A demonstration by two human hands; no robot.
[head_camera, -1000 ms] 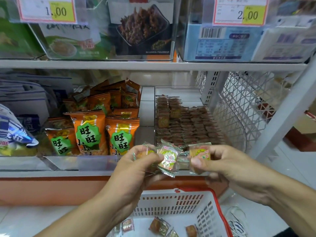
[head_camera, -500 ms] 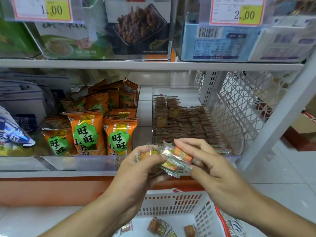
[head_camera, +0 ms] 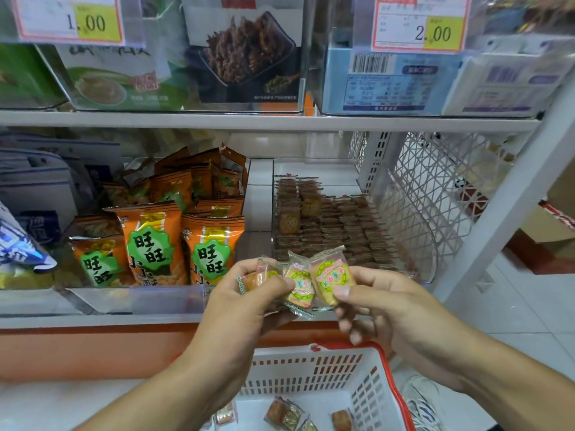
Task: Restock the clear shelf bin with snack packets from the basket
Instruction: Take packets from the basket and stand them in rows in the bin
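Snack packets (head_camera: 300,286) between both hands' fingers (head_camera: 345,290)

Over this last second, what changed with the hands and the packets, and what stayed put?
The right hand, which came in over the fanned snack packets, now pinches the rightmost packet face-up beside the left hand, whose grip on the fan is unchanged. The clear shelf bin and the basket have not moved.

The snack packets (head_camera: 329,276) were glossy, crinkled clear film; the shelf bin (head_camera: 404,219) smooth transparent plastic; the basket (head_camera: 311,371), at six o'clock, matt white slotted plastic.
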